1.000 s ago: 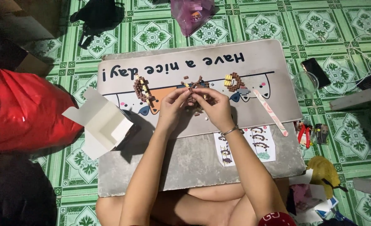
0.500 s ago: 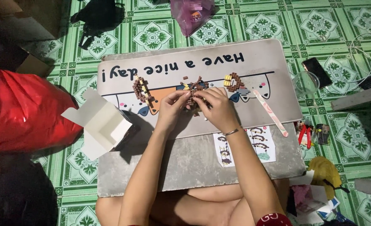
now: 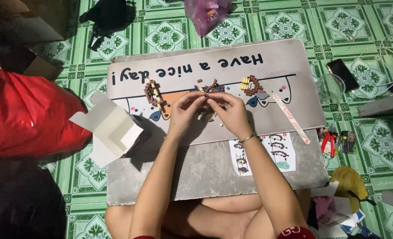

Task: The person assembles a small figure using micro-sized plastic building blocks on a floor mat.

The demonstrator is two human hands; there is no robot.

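- Head view: the fingers (image 3: 204, 102) of both hands meet over the middle of the desk, pinched together on a small cluster of brown building bricks (image 3: 206, 111) that sits just below them on the printed mat.
- The left hand (image 3: 185, 110) curls in from the left, its fingertips closed on the near edge of the cluster. The right hand (image 3: 232, 113) covers the other side, thumb and forefinger pressed on the same piece; a thin bracelet (image 3: 247, 138) circles its wrist.
- Against the 2 earlier pictures, the hands have hardly shifted. They stay locked over the same spot, with only a slight regrip by the fingers. I judge this as continued pressing or seating of one small brick, not a reach for a new part.
- Loose dark bricks (image 3: 209, 85) lie scattered just above the hands. A built brown strip (image 3: 154, 95) lies to the left and a yellow and brown block (image 3: 251, 85) to the right.
- A pale flat stick (image 3: 291, 118) lies slanted further right, and an instruction sheet (image 3: 267, 152) rests beside the right forearm.
- An open white box (image 3: 112, 130) sits at the left edge of the desk (image 3: 196, 177), near a red bag (image 3: 23, 115) on the green tiled floor (image 3: 165, 35).
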